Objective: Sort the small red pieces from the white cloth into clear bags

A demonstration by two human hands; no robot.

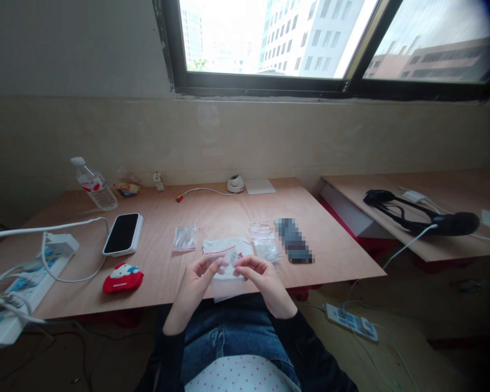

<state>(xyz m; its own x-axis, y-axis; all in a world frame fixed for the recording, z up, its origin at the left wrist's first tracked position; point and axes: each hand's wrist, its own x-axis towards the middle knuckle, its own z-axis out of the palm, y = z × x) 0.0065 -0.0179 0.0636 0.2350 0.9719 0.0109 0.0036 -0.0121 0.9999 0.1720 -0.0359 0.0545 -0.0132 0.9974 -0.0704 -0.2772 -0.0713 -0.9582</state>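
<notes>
Over the table's front edge, my left hand (199, 279) is closed on a small clear zip bag (224, 252) with a red strip along its top. My right hand (265, 277) is pinched at the bag's right side, close to some tiny dark-red bits (239, 255). What its fingertips hold is too small to make out. Beneath both hands lies a white sheet or pouch (228, 244). To the right is a stack of clear zip bags (266, 245) with red strips, and on the left lies one more clear bag (184, 238).
A white-cased phone (123, 234) and a red character pouch (123, 279) lie left, near a power strip (32, 288) with cables. A water bottle (95, 185) and a small dome camera (235, 184) stand at the back. A pixelated dark object (294, 240) lies right.
</notes>
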